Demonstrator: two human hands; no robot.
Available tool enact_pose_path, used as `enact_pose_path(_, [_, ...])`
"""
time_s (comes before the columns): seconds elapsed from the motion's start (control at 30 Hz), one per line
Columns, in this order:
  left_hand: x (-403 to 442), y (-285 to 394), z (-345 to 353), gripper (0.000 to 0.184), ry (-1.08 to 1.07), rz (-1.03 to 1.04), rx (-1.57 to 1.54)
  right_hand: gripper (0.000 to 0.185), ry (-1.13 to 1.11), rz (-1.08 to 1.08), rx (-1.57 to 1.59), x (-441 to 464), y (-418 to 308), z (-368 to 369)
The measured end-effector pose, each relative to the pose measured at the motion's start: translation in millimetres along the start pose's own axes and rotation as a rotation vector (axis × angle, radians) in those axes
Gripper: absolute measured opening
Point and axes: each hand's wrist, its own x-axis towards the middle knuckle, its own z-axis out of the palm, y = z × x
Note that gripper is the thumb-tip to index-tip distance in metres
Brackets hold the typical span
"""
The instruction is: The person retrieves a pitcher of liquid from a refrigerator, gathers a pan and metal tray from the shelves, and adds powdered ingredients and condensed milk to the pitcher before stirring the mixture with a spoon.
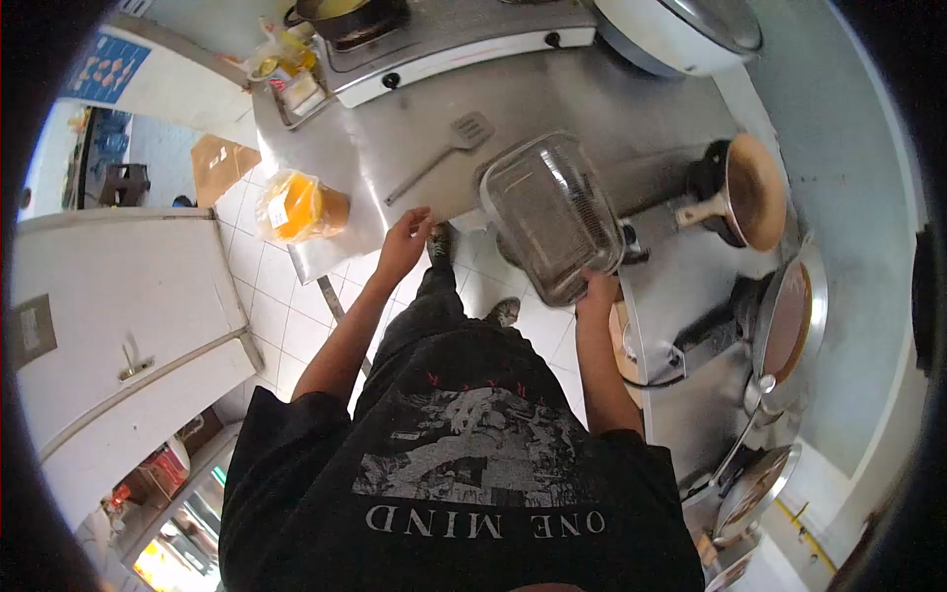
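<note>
My right hand (598, 293) grips the near corner of a clear rectangular container (557, 212), which is tilted above the edge of the steel counter. My left hand (405, 242) is held in front of the counter's edge with its fingers apart and nothing in them. A grey slotted spatula (472, 130) lies on the steel counter (395, 133), just beyond my left hand. To the left of that hand, a plastic-wrapped tub with orange contents (301, 207) sits at the counter's corner.
A stove (473, 54) with a dark pot (350, 22) stands at the back. A large white pot (681, 35) is at the back right. Pans (758, 192) line the right side. A white fridge or cabinet (128, 306) stands left. Bottles (286, 69) fill a small tray.
</note>
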Motion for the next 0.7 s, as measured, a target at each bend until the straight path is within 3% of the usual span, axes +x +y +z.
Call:
enact_pose_path(0.07, [20.0, -30.7, -13.7, 0.037, 0.012, 0.143, 0.17, 0.045, 0.173, 0.112, 0.027, 109.5, 22.4, 27.6])
enact_pose_path(0.1, [25.9, -31.8, -21.0, 0.036, -0.026, 0.104, 0.219, 0.048, 0.257, 0.176, 0.029, 147.4, 29.5, 45.3])
enact_pose_path(0.2, [18.8, 20.6, -57.6, 0.032, -0.088, 0.273, 0.379, 0.04, 0.077, 0.043, 0.22, 167.8, 21.1, 129.1])
enact_pose_path(0.27, [5.4, 69.1, -92.4, 0.029, -0.13, 0.341, 0.458, 0.04, 0.155, 0.001, 0.151, 164.0, 6.3, 179.4])
enact_pose_path(0.3, [-0.4, 80.9, -112.9, 0.029, -0.085, 0.377, 0.426, 0.04, 0.202, -0.022, 0.116, 162.8, 3.5, 195.7])
enact_pose_path(0.37, [-12.8, 88.5, -150.1, 0.03, -0.008, 0.458, 0.361, 0.04, 0.072, -0.023, 0.134, 184.8, 9.9, 201.9])
enact_pose_path(0.5, [-35.2, 28.1, -222.5, 0.041, 0.664, 0.428, 0.395, 0.031, 0.136, 0.026, 0.021, 171.9, 13.3, 225.8])
enact_pose_path(0.53, [-38.1, 24.5, -234.6, 0.038, 0.838, 0.242, 0.406, 0.032, 0.162, -0.004, -0.005, 148.6, 6.0, 233.4])
enact_pose_path(0.57, [-40.7, 10.0, -243.5, 0.023, 1.017, 0.147, 0.207, 0.032, 0.189, -0.039, -0.029, 105.6, -2.2, 249.3])
enact_pose_path(0.6, [-50.8, -16.0, -247.3, 0.022, 1.1, -0.044, -0.017, 0.033, 0.216, -0.074, -0.054, 71.5, 0.6, 257.8])
enact_pose_path(0.63, [-62.1, -42.1, -242.5, 0.026, 1.172, -0.24, -0.243, 0.033, 0.292, -0.255, -0.138, 56.6, 13.4, 257.8])
enact_pose_path(0.7, [-87.3, -65.0, -210.9, 0.038, 0.83, -0.47, -0.53, 0.032, 0.427, -0.621, -0.306, 30.4, 42.4, 256.2])
